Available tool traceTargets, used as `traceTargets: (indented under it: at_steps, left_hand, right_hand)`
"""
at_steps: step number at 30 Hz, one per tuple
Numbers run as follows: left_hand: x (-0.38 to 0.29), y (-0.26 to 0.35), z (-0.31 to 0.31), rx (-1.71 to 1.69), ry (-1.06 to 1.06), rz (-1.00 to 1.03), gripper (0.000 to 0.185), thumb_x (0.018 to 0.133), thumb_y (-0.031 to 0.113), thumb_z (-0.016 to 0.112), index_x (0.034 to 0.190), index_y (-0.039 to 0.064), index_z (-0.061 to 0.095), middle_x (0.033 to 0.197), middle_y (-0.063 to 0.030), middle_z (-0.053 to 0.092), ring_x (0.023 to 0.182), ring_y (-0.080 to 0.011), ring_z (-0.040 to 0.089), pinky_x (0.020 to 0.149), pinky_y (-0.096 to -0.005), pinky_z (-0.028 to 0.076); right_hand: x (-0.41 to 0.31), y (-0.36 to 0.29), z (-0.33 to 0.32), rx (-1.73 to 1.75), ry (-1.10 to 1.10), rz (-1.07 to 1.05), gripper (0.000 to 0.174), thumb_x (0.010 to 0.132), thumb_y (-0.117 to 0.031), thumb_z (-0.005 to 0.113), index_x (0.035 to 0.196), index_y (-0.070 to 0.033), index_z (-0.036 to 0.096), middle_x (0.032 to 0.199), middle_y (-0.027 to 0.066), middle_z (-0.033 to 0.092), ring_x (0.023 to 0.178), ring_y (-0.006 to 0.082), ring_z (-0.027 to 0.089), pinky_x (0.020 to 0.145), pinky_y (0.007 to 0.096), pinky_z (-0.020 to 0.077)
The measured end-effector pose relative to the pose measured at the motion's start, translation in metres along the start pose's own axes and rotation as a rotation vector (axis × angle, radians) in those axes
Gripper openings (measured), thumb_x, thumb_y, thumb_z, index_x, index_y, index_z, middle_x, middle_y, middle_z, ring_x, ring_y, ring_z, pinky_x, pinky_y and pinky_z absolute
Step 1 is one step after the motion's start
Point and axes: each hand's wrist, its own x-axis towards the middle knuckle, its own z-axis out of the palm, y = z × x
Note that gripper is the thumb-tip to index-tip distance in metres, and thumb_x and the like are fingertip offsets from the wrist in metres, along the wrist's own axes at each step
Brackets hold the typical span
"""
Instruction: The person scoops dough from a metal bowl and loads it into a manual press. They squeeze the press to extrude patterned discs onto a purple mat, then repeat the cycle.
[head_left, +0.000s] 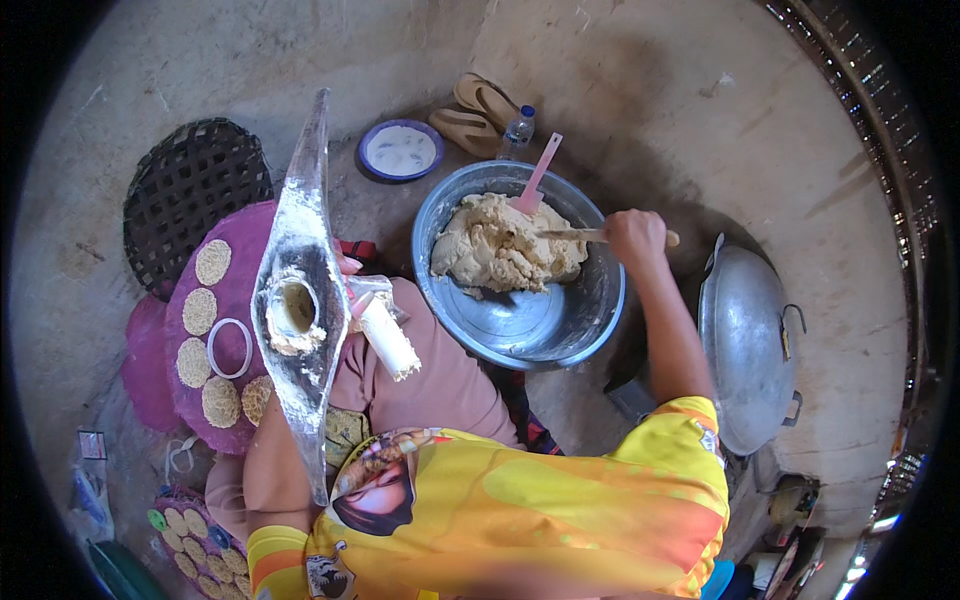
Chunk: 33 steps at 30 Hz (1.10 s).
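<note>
My right hand (636, 236) grips a wooden stick or spoon handle (574, 235), its far end at a mound of pale dough (495, 244). The dough lies in a blue-grey plastic basin (517, 352). A pink plastic spatula (538, 176) stands in the dough. Over my lap, my left hand (349, 264) is mostly hidden behind a long, floury hand press (300, 390); a few fingers show along its edge. The press has a round opening with dough on its rim. Beside it juts a white tube (388, 337) with dough strands at its end, near clear plastic (375, 285).
Left, a purple cloth-covered round surface (187, 300) bears several noodle-like discs and a white ring (229, 348). A woven basket (199, 195) leans behind. Beyond the basin are a bowl of white powder (401, 150), sandals (472, 112) and a bottle (517, 133). Right is a metal wok (750, 352).
</note>
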Motion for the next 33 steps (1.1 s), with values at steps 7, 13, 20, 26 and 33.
traceTargets:
  at_steps: [7, 13, 20, 26, 33]
  left_hand:
    - [-0.005, 0.008, 0.003, -0.090, 0.022, -0.003, 0.033, 0.057, 0.004, 0.073, 0.087, 0.004, 0.059, 0.090, -0.0039, 0.050, 0.083, -0.0146, 0.048, 0.072, -0.0290, 0.041]
    - [-0.008, 0.004, -0.005, -0.044, 0.017, -0.033, 0.033, 0.057, 0.003, 0.073, 0.086, 0.004, 0.058, 0.091, -0.0043, 0.049, 0.085, -0.0162, 0.048, 0.074, -0.0300, 0.041]
    - [-0.003, -0.005, -0.002, -0.067, 0.078, 0.040, 0.035, 0.054, 0.001, 0.073, 0.086, 0.004, 0.058, 0.091, -0.0047, 0.049, 0.084, -0.0157, 0.047, 0.073, -0.0294, 0.041]
    - [-0.008, 0.001, 0.004, -0.078, 0.088, -0.129, 0.034, 0.054, 0.002, 0.074, 0.085, 0.005, 0.059, 0.092, -0.0031, 0.048, 0.083, -0.0152, 0.047, 0.071, -0.0294, 0.040]
    - [-0.005, -0.007, 0.003, -0.238, 0.053, 0.009, 0.034, 0.056, 0.002, 0.073, 0.087, 0.006, 0.058, 0.091, -0.0033, 0.049, 0.083, -0.0150, 0.048, 0.072, -0.0289, 0.041]
  right_hand:
    - [-0.008, -0.003, 0.071, -0.177, -0.197, -0.046, 0.013, 0.069, -0.016, 0.054, 0.067, -0.014, 0.067, 0.068, 0.0061, 0.065, 0.065, 0.0211, 0.065, 0.052, 0.0346, 0.0464]
    - [-0.019, -0.042, 0.130, -0.033, -0.116, -0.112, 0.013, 0.069, -0.016, 0.054, 0.066, -0.013, 0.066, 0.066, 0.0083, 0.064, 0.065, 0.0225, 0.064, 0.053, 0.0354, 0.0453]
    - [-0.023, -0.069, 0.126, 0.126, -0.109, -0.074, 0.013, 0.067, -0.014, 0.054, 0.061, -0.009, 0.065, 0.065, 0.0112, 0.063, 0.062, 0.0252, 0.063, 0.056, 0.0362, 0.0471]
    - [-0.023, -0.090, 0.128, 0.171, -0.107, 0.002, 0.011, 0.065, -0.013, 0.055, 0.063, -0.009, 0.065, 0.066, 0.0115, 0.063, 0.062, 0.0245, 0.064, 0.055, 0.0364, 0.0484]
    - [-0.024, -0.115, 0.126, 0.234, -0.135, 0.022, 0.011, 0.066, -0.016, 0.057, 0.065, -0.009, 0.066, 0.068, 0.0123, 0.064, 0.065, 0.0257, 0.064, 0.059, 0.0362, 0.0490]
